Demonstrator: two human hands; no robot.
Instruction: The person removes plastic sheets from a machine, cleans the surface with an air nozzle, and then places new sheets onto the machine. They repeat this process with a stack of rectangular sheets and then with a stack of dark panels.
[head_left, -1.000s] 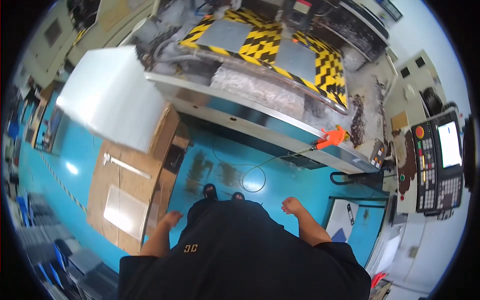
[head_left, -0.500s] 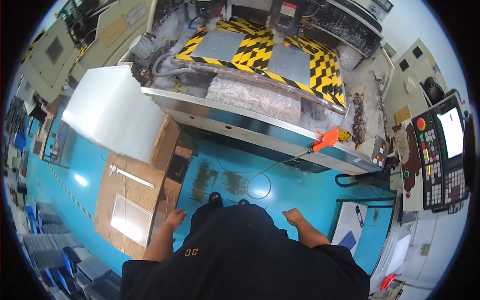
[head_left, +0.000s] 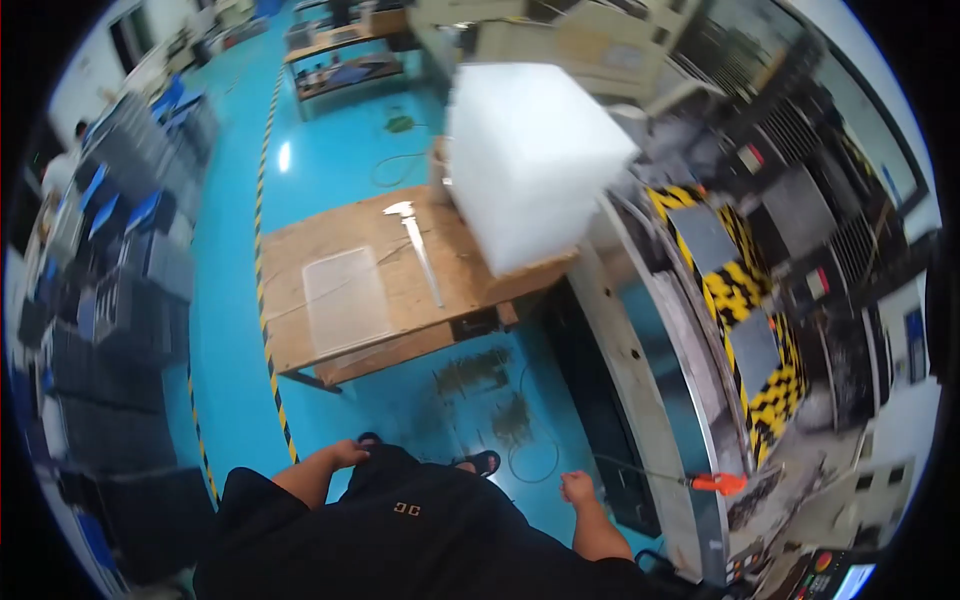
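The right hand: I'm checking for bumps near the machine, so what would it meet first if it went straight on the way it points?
The right hand hangs empty, fingers toward the blue floor. Straight on, it probably meets floor first; the orange tool lies off to the side. Depth is unclear.

Teal floor [head_left: 330, 170], white block [head_left: 530, 150]

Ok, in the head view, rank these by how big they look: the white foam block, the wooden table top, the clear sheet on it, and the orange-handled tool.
1. wooden table top
2. white foam block, though standing nearer the camera may enlarge it
3. clear sheet
4. orange-handled tool
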